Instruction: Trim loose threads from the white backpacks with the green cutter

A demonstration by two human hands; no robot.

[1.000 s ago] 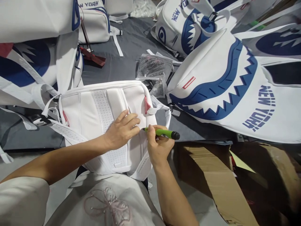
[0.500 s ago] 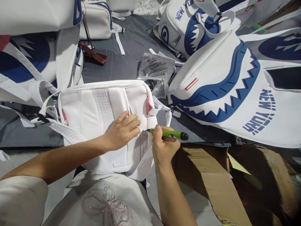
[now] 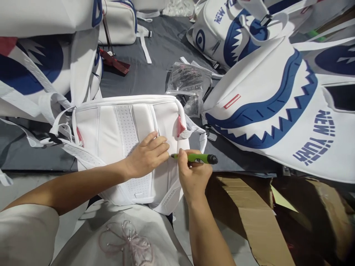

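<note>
From where I stand, the left hand [image 3: 146,157] lies palm down, fingers loosely spread and slightly bent, gripping nothing, just resting on the white backpack [image 3: 108,125]. That pack sits right under both hands, back panel up, at the near edge of the table [image 3: 155,79]. The right hand [image 3: 194,173] is closed around a green marker [image 3: 198,158], its dark tip just beside the left fingertips.

To work neatly, I'd hold the panel taut with those spread fingers, keep them clear of the tip, and use light, short strokes; ink on white would likely be hard to remove.

I can't tell whether the tip touches the fabric, and no mark shows. The left thumb is hidden. Beyond the hands, the contents of a clear plastic packet [image 3: 188,79] are unclear; left of them, a stacked bag [image 3: 50,16] runs out of sight.
</note>
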